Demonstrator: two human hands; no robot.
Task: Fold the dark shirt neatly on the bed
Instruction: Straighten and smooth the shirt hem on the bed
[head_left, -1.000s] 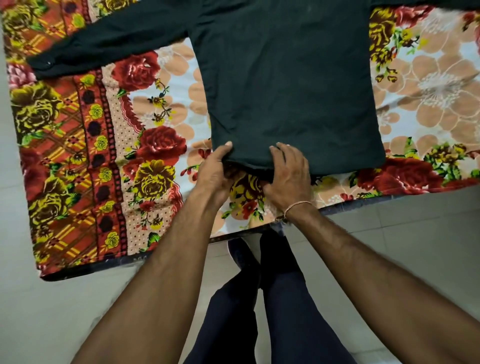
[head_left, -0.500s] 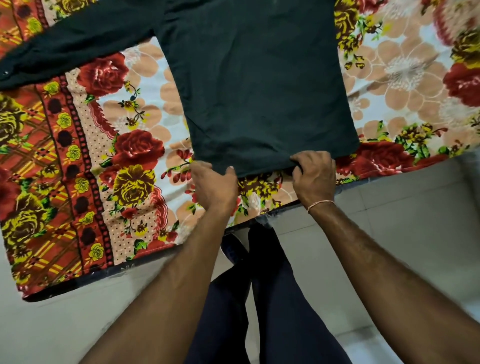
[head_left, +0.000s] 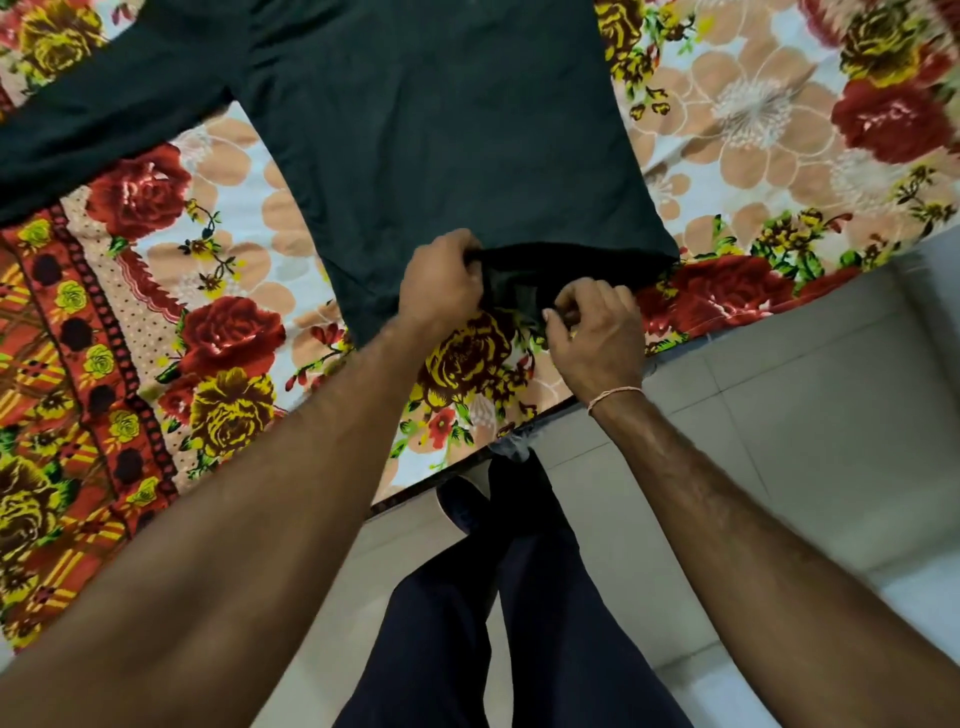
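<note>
Both hands work the bottom hem of the dark shirt (head_left: 431, 156) at the centre of the frame: the left hand (head_left: 441, 291) grips the fabric with curled fingers, while the right hand (head_left: 592, 332) pinches a lower layer just beside it, seemingly parting or straightening the hem so it lies even before folding. Spread flat on the bed (head_left: 218, 332), the shirt fills the upper middle of the frame, one sleeve stretching to the upper left. A floral bedsheet (head_left: 779, 130) covers the bed. Folding itself appears not yet begun. No containers are in view; tiled floor (head_left: 779, 415) shows at lower right.
</note>
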